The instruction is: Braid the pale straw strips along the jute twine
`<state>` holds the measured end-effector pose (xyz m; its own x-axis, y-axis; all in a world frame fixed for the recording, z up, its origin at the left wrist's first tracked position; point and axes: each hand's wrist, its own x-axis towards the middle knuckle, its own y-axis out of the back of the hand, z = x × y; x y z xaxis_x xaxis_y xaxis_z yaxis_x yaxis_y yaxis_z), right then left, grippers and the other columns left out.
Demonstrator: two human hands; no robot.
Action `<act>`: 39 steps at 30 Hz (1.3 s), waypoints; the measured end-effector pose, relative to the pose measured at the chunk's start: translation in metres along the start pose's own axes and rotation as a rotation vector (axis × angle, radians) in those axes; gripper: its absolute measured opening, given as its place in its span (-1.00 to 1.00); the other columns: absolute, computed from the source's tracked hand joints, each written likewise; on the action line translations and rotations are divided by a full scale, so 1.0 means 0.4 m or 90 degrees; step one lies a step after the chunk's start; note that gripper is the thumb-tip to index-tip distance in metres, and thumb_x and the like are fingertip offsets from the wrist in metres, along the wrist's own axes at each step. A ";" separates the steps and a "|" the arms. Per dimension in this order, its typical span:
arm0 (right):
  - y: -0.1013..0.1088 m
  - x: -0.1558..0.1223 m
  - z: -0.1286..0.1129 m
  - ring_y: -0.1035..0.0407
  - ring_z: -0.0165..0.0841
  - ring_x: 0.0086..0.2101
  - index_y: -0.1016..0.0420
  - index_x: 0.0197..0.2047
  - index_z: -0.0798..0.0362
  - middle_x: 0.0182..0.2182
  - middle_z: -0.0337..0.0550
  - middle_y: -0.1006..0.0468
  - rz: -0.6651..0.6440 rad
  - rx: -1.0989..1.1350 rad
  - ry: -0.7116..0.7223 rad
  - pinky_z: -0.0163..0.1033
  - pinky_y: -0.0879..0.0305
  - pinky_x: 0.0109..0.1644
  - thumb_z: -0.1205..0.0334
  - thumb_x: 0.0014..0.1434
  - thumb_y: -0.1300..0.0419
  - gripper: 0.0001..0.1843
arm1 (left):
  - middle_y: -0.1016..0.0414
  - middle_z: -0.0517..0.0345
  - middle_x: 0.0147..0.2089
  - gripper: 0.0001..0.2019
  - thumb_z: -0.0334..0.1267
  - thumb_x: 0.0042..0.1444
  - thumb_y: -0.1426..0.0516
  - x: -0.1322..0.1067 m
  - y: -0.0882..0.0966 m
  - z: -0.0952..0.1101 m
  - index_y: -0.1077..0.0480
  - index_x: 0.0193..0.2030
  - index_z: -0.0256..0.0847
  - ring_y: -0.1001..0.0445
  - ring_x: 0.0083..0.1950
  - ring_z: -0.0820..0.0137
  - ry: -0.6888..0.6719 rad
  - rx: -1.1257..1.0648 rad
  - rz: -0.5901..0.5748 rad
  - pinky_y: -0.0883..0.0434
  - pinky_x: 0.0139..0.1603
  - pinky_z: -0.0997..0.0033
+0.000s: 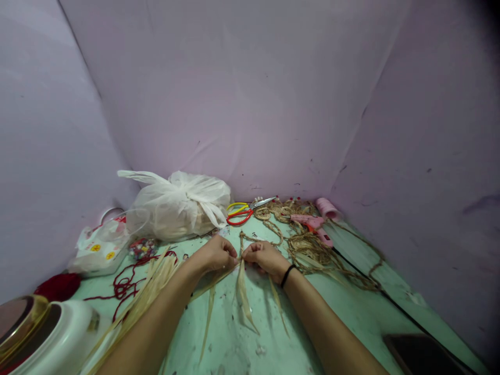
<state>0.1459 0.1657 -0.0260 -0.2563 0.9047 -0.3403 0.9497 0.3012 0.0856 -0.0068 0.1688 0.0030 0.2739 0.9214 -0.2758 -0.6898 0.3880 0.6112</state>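
My left hand (221, 253) and my right hand (264, 255) meet over the middle of the green table, both pinching pale dried-leaf strips (244, 299) where these join the end of a braided cord. Loose ends of the strips hang down below and between my hands. Above my fingers the thin braid (241, 238) runs up, then bends right toward a heap of finished braid (310, 249). My right wrist wears a black band. Beside my left forearm lies a bundle of loose strips (160, 273). Exactly how the strips cross is hidden by my fingers.
Behind my hands lie red-and-yellow-handled scissors (239, 213) and a tied white plastic bag (183, 203). On the right are a pink glue gun (312, 224) with its black cord, a pink thread spool (327, 208) and a dark flat object (422, 354). Red yarn (127, 284) and a white jar (66, 333) are left.
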 end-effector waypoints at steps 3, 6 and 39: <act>-0.001 -0.001 -0.001 0.06 -0.61 -0.79 -0.27 -0.64 0.14 -0.80 -0.38 -0.22 -0.001 0.004 -0.003 -0.43 0.21 -0.73 0.44 -0.12 -0.08 -0.87 | -0.29 0.23 -0.63 -0.89 -0.35 -0.35 -0.10 -0.005 0.003 0.004 -0.40 -0.59 -0.31 -0.20 -0.56 0.51 -0.036 0.061 0.020 -0.11 -0.55 0.55; -0.003 -0.002 -0.003 0.06 -0.61 -0.79 -0.27 -0.64 0.14 -0.81 -0.39 -0.21 0.003 0.008 -0.005 -0.43 0.21 -0.74 0.45 -0.12 -0.08 -0.87 | -0.36 0.17 -0.59 -0.88 -0.36 -0.33 -0.10 -0.019 -0.007 0.018 -0.44 -0.58 -0.26 -0.28 -0.52 0.44 -0.031 0.171 0.008 -0.13 -0.53 0.52; 0.004 0.002 0.004 0.07 -0.61 -0.78 -0.30 -0.65 0.14 -0.79 -0.38 -0.22 -0.002 0.000 0.001 -0.39 0.26 -0.70 0.43 -0.14 -0.09 -0.89 | 0.08 0.32 -0.72 -0.83 -0.33 -0.28 -0.05 -0.009 -0.007 -0.002 -0.20 -0.77 -0.28 0.08 -0.59 0.59 -0.096 0.023 0.026 0.11 -0.60 0.54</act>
<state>0.1474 0.1665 -0.0277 -0.2595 0.9041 -0.3394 0.9488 0.3042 0.0849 -0.0065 0.1644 0.0017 0.3464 0.9280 -0.1372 -0.6786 0.3489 0.6463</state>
